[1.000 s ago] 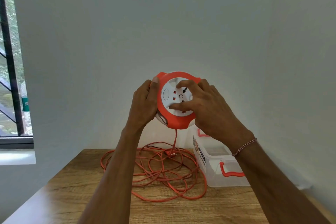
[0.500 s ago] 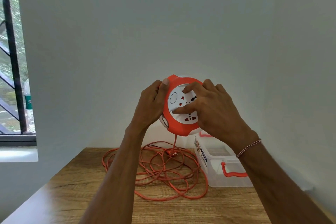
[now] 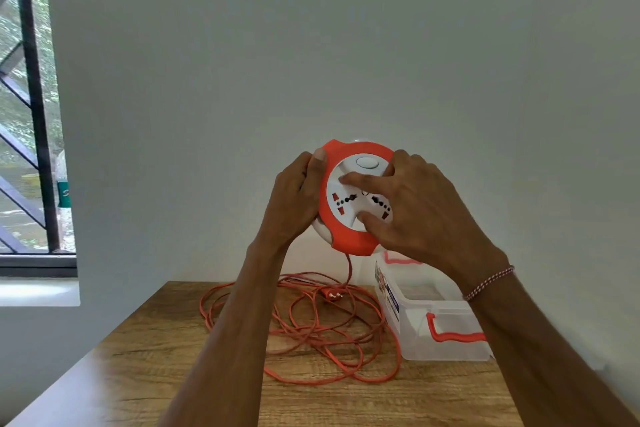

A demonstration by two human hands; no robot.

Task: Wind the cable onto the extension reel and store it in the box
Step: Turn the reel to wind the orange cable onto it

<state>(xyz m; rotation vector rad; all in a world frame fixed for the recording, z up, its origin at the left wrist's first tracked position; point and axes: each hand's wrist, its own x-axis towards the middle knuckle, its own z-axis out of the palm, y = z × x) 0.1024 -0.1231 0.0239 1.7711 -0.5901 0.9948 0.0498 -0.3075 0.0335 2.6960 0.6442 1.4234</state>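
Both hands grip our reel point(image 3: 349, 239) at frame centre: left hand point(image 3: 294, 204) clasping its rim, right hand point(image 3: 415, 208) pressing its face, mid-winding; next, we judge, turn in cable point(image 3: 311, 329).

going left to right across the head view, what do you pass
window → left hand → extension reel → right hand → clear box at the table's right side. The loose orange cable lies on the table below the hands, so its place in the order is unclear.
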